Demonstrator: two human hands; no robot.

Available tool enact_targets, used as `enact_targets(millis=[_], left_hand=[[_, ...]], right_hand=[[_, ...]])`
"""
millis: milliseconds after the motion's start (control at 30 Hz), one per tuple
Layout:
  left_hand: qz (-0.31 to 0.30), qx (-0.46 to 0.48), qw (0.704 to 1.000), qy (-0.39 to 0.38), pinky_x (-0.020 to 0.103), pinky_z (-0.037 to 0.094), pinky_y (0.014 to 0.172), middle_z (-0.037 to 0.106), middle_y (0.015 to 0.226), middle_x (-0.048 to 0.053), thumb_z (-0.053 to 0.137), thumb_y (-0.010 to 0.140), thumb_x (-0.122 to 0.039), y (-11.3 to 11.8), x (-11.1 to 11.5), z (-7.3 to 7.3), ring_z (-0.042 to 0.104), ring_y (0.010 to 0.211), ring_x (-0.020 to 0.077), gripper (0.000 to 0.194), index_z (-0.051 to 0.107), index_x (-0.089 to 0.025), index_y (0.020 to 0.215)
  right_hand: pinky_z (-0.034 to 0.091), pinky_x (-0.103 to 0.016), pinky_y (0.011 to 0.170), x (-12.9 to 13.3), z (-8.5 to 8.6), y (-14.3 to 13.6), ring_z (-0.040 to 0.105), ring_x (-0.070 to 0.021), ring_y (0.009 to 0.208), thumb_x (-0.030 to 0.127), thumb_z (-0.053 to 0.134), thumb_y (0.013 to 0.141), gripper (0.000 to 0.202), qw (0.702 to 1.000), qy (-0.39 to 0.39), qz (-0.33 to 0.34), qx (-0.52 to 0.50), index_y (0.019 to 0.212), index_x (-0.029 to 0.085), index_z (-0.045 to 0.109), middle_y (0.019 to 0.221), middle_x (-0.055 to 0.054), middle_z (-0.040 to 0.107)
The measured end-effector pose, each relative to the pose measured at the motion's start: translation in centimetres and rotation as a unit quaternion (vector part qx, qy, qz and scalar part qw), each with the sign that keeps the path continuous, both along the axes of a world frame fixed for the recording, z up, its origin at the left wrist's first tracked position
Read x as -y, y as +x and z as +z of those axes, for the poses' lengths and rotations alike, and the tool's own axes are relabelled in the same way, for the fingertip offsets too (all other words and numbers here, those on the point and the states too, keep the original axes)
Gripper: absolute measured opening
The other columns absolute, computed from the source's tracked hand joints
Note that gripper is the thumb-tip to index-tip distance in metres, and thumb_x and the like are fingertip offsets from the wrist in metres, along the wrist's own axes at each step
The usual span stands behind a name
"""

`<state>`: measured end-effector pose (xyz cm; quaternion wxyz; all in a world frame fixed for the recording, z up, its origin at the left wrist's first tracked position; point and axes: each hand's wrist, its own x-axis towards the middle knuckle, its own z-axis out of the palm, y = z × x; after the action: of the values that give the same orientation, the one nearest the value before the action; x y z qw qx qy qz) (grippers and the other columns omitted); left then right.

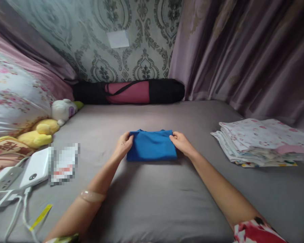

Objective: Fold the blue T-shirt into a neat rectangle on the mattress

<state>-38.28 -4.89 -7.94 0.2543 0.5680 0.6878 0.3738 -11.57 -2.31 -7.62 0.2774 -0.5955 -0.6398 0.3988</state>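
A blue piece of clothing (152, 145), folded into a small rectangle, is in the middle of the bed sheet (152, 202). Its kind is hard to tell, though a bit of collar-like edge shows along the far side. My left hand (124, 144) pinches its far left corner between thumb and fingers. On the other side, my right hand (181, 142) grips the far right corner the same way. The near edge of the cloth lies on or just above the sheet; I cannot tell which.
To the right lies a stack of folded printed cloths (258, 138). A black and pink bag (128, 91) runs along the wall. Plush toys (62, 111) and a floral pillow (15, 91) line the left, nearer a white power bank (36, 167), power strip (5, 179) and cables.
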Motion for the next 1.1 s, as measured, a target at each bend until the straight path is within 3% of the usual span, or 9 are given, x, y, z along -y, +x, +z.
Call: enact_targets(millis=[100, 233, 467, 867, 1100], left_hand=[[0.03, -0.107, 0.994, -0.003, 0.025, 0.035, 0.058, 0.055, 0.063, 0.0, 0.043, 0.088, -0.025, 0.8, -1.3, -0.5, 0.053, 0.063, 0.0155, 0.02, 0.055, -0.019, 0.072], [0.034, -0.171, 0.985, -0.005, 0.026, 0.039, 0.065, 0.064, 0.075, 0.004, 0.038, 0.095, -0.025, 1.7, -2.0, -1.2, 0.061, 0.071, 0.0176, 0.021, 0.058, -0.02, 0.092], [0.028, -0.314, 0.948, -0.036, 0.028, 0.043, 0.07, 0.07, 0.097, 0.013, 0.028, 0.1, -0.03, 2.3, -2.0, -2.0, 0.067, 0.087, 0.0231, 0.032, 0.055, -0.017, 0.11], [0.032, -0.324, 0.943, -0.074, 0.032, 0.044, 0.07, 0.071, 0.092, 0.017, 0.027, 0.1, -0.035, 1.9, -2.3, -2.3, 0.068, 0.084, 0.0265, 0.037, 0.054, -0.015, 0.113], [0.07, -0.269, 0.958, -0.072, 0.031, 0.044, 0.071, 0.071, 0.093, 0.016, 0.036, 0.097, -0.038, 1.2, -3.0, -2.6, 0.067, 0.087, 0.0259, 0.033, 0.062, -0.017, 0.101]], right_hand=[[0.043, -0.027, 0.068, -0.9, -0.8, -1.1, 0.062, -0.0196, 0.078, 0.027, 0.041, 0.092, 0.024, 0.989, 0.034, -0.057, 0.131, 0.097, 0.016, 0.061, 0.08, -0.007, 0.066], [0.043, -0.03, 0.076, -0.8, -0.5, -2.1, 0.065, -0.0243, 0.092, 0.027, 0.032, 0.098, 0.029, 0.96, 0.065, -0.072, 0.261, 0.111, 0.017, 0.056, 0.096, -0.013, 0.069], [0.045, -0.035, 0.078, 0.2, -0.2, -3.0, 0.068, -0.028, 0.093, 0.031, 0.025, 0.101, 0.033, 0.929, 0.043, -0.06, 0.362, 0.117, 0.016, 0.051, 0.097, -0.017, 0.07], [0.047, -0.037, 0.08, -0.7, -0.4, -3.1, 0.068, -0.0295, 0.096, 0.033, 0.024, 0.101, 0.038, 0.925, 0.026, -0.078, 0.372, 0.115, 0.011, 0.053, 0.098, -0.02, 0.07], [0.047, -0.037, 0.081, -1.2, -0.6, -2.6, 0.067, -0.0295, 0.097, 0.032, 0.031, 0.099, 0.037, 0.928, 0.023, -0.082, 0.362, 0.112, 0.012, 0.06, 0.101, -0.019, 0.07]])
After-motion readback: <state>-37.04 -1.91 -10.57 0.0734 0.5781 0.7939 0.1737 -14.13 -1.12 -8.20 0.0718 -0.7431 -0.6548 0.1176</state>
